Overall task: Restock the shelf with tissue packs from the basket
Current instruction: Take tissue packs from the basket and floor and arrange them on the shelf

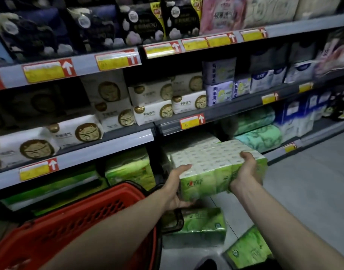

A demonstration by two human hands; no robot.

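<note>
A large green and white tissue pack (212,164) is held at the mouth of the bottom shelf bay (194,137), its far end inside the bay. My left hand (176,187) grips its near left corner, thumb on top and fingers underneath. My right hand (246,172) grips its right side. The red basket (77,217) sits at lower left, under my left forearm; its inside is hidden. Two more green tissue packs lie on the floor, one (203,223) beside the basket and another (249,248) nearer me.
Green packs (130,168) fill the bottom bay to the left, and mint rolls (259,133) lie to the right. White packs (151,106) stack on the middle shelf, dark packs (101,26) on the top. Grey floor (313,182) opens to the right.
</note>
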